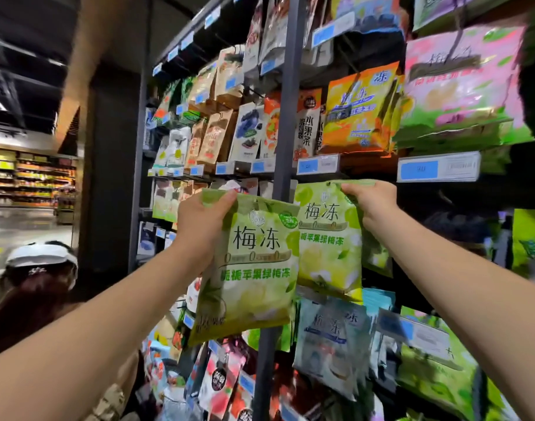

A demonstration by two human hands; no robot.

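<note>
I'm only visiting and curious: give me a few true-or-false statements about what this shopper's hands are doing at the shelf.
1. The left hand grips the top of a green bag. True.
2. The right hand is empty. False: it grips the top of a second green bag.
3. An orange bag sits on the rack above both hands. True.
4. The bag just below the second green bag is red. False: it is a pale blue bag.
</note>
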